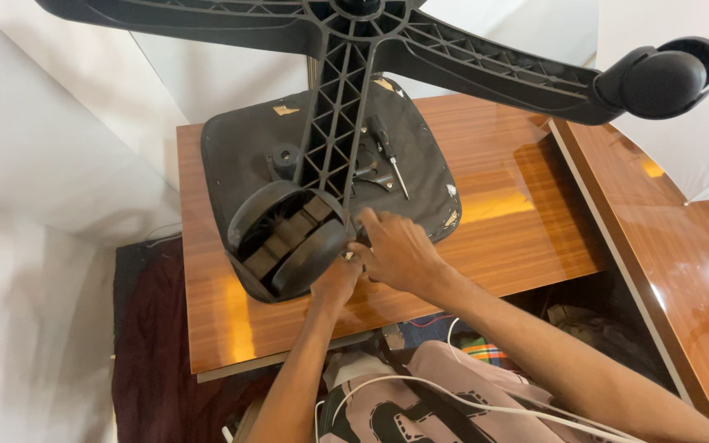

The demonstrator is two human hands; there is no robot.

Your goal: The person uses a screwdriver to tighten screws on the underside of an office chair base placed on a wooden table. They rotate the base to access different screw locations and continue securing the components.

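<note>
An office chair lies upside down on a wooden table (527, 221), its black seat underside (240, 148) facing up. The black star base (346, 90) rises toward the camera. A caster wheel (289, 238) sits at the end of the nearest leg. My left hand (336, 283) reaches up under that caster, mostly hidden by my right hand. My right hand (395, 250) is curled beside the caster, fingers touching its edge. A screwdriver (389, 154) rests on the seat underside near the mechanism plate.
A second caster (662, 78) hangs at upper right on another leg. Another wooden tabletop (666, 246) adjoins on the right, with dark cables at its far edge. White sheets hang around. A white cable (453, 398) runs across my lap.
</note>
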